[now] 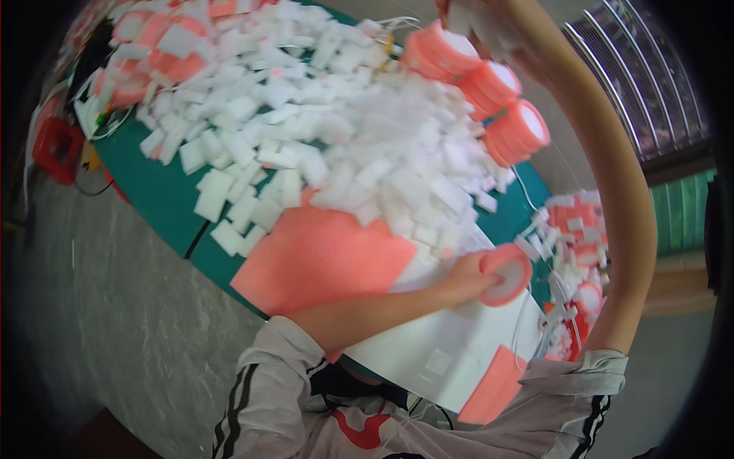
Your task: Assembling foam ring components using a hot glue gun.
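My left hand [468, 280] is closed on the edge of a round pink piece with a white centre [508, 277], low over a white board [428, 344]. Raised at the far right, my right hand [511, 32] is smeared by motion. Its fingers seem bent around a white piece [468, 18], whose shape is hard to make out. Just below that hand stand stacks of round pink pieces with white tops [517, 131]. A pink sheet [325, 256] lies beside my left forearm, partly under a heap of white foam-like blocks [267, 122].
The heap spreads over a green table [145, 183]. More pink and white pieces [164, 50] are piled at the far left. A pink strip [491, 386] lies at the board's near edge. Pink and white pieces with cables [577, 237] sit at right, below a metal rack [638, 69].
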Tool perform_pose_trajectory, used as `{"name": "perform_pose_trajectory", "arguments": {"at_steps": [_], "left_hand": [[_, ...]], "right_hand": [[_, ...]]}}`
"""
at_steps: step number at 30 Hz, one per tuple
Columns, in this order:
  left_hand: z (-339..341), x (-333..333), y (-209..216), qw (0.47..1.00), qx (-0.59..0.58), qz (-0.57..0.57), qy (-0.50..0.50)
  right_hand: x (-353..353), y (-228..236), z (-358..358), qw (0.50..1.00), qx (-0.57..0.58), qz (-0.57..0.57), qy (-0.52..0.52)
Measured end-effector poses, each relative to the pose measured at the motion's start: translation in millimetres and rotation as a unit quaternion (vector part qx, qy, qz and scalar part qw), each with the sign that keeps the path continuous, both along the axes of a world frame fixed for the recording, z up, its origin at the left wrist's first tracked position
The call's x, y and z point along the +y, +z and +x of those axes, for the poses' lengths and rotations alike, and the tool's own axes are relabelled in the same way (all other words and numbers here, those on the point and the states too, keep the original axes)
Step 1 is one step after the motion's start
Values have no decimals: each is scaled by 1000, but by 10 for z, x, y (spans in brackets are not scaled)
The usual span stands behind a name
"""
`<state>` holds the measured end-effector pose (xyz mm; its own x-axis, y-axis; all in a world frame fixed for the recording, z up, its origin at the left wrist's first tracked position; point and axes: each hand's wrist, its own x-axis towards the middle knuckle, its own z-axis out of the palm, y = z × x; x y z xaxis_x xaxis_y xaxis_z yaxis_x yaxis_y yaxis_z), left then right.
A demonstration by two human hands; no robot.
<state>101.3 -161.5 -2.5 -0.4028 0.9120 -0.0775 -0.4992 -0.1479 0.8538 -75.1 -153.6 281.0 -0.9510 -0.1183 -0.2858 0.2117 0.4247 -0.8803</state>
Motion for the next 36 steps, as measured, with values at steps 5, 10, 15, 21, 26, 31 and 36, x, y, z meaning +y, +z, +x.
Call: {"name": "perform_pose_trajectory", "arguments": {"at_steps": [5, 10, 15, 21, 26, 31, 36], "left_hand": [[-78, -50, -83, 1000, -1, 1, 28], [-90, -64, -30, 1000, 6, -30, -2], [-43, -51, -81, 999, 42, -29, 19], [-114, -150, -63, 999, -3, -39, 7], [-116, -92, 2, 996, 12, -83, -1], [-115, -132, 23, 995, 59, -81, 14], [-112, -129, 34, 996, 61, -61, 30]], "right_hand": [[382, -451, 993, 993, 69, -95, -28], [616, -577, 1501, 986, 74, -135, -65], [578, -620, 1274, 991, 85, -70, -72], [45, -1055, -68, 995, 49, 34, -75], [-342, -1191, -876, 984, 52, -163, 49], [267, -1673, -1335, 765, 239, 574, 171], [546, -2104, -1217, 761, 256, 549, 230]]}}
